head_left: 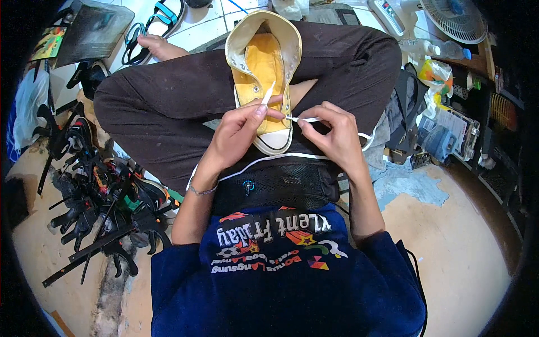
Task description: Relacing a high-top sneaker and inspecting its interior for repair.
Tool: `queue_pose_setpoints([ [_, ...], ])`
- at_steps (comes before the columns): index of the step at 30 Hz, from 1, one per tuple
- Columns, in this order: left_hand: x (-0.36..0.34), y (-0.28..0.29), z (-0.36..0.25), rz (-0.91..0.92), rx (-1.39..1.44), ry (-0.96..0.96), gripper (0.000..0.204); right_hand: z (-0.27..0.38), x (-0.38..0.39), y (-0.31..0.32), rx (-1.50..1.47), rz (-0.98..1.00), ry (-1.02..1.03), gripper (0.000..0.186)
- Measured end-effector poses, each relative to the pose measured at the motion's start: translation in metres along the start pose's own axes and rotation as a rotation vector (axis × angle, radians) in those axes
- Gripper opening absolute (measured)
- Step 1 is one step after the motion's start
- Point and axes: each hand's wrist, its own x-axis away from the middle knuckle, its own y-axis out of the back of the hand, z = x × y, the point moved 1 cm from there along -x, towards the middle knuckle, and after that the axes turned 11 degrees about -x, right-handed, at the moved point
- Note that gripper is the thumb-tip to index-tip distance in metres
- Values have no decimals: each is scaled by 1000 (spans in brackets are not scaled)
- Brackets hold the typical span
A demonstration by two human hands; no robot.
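A yellow high-top canvas sneaker point(243, 90) stands between my crossed legs, its white rubber toe cap toward me and its white-lined collar spread wide. My left hand point(236, 132) lies over the front of the shoe, with a flat white shoelace end point(270, 93) pinched at the thumb and pointing up. At the eyelets on the shoe's right side, my right hand point(337, 135) pinches another stretch of white lace between thumb and fingers. More of the white shoelace point(269, 159) trails across my lap and loops out beyond my right wrist.
Several black bar clamps point(90, 208) lie heaped on the floor at the left. Strappy sandals point(164, 16) sit at the far left near my bare foot. A white fan point(455, 19), plastic bottles point(451, 50) and a dark shelf point(499, 163) line the right side.
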Motion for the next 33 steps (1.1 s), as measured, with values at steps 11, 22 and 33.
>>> queue_pose_setpoints([
  [11, 17, 10, -3, -174, 66, -12, 33, 7, -1, -13, -17, -29, -4, 21],
  [22, 51, 40, 6, -190, -55, 201, 25, 41, -36, -22, 399, 128, 176, 23],
  [33, 50, 40, -5, -83, -432, 114, 21, 20, -51, -26, 141, 331, 110, 27],
])
